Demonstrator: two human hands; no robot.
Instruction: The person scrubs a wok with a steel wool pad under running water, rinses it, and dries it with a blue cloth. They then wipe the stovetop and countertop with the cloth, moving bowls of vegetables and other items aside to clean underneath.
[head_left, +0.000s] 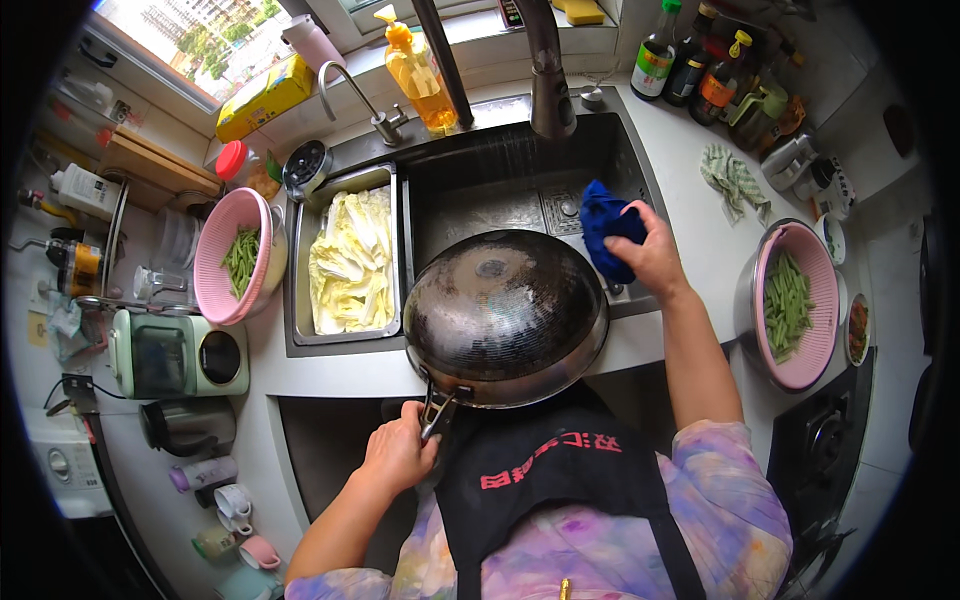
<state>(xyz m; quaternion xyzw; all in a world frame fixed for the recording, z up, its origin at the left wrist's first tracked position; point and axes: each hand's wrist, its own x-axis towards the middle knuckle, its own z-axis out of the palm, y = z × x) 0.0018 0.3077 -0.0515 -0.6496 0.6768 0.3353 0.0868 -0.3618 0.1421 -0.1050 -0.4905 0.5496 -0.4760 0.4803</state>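
My left hand grips the handle of a metal wok. The wok is bottom side up, its darkened, worn underside facing me, over the front edge of the sink. A bunched blue cloth is pinched in my right hand, above the sink's right front corner and just off the wok's side. Behind them the dark pull-out faucet hangs over the basin, and thin streaks like falling water show near it. The wok hides part of the basin's front.
Left of the basin, a steel tray holds napa cabbage leaves. Pink colanders of cut green beans stand at left and right. A dish soap bottle, several sauce bottles and a checked rag lie around the sink.
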